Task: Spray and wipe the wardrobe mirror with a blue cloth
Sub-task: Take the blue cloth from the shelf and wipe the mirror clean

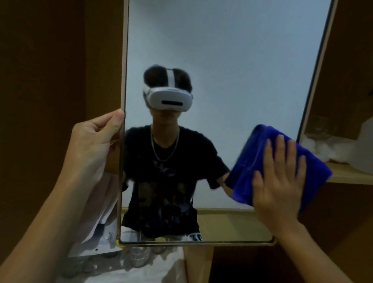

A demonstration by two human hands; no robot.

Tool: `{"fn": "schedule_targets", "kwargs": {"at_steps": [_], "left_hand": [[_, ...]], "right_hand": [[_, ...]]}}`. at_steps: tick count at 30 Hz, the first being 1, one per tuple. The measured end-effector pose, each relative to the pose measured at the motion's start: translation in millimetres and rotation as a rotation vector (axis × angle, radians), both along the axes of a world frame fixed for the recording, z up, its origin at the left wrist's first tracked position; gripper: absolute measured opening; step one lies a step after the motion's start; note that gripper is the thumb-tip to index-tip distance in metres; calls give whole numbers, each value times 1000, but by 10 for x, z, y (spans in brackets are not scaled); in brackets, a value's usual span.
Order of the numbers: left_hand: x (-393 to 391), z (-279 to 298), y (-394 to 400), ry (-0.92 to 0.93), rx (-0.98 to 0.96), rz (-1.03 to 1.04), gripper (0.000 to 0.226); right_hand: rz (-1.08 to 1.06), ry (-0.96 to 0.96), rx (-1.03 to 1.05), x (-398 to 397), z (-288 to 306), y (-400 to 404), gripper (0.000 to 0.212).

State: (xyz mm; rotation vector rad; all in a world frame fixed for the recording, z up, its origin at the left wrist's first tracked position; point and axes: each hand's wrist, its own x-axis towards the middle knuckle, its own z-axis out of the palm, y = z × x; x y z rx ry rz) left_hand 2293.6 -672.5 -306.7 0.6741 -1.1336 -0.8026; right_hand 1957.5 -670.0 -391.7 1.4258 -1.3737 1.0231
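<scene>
Steadying the mirror (224,53) by its left frame edge with our left hand (93,140), we press the soft, folded blue cloth (251,162) flat against the lower right glass under our open right hand (278,181); rigid, fragile glass, we judge, best held by its frame.

Bare forearms, left hand (93,140), right hand (278,181), no sleeves at wrists; reflection: white headset (168,98), black printed tee (166,173), silver chain (163,145).

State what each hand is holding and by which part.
The left hand grips the mirror by its left edge, thumb over the frame. The right hand presses the blue cloth flat against the glass, palm on it.
</scene>
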Motion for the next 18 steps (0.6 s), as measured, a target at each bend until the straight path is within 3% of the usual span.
{"fn": "schedule_targets", "kwargs": {"at_steps": [5,13,18], "left_hand": [[-26,-24,-3,30,-29,-21,31],[-13,-108,9,15,-44,-26,55],[-19,-561,53,58,52,-71,22]], "right_hand": [[-30,-57,-28,-111,-37,6,58],[-25,-79,-52,-53,-236,-36,58],[-9,-69,-2,-67,-766,-12,59]]}}
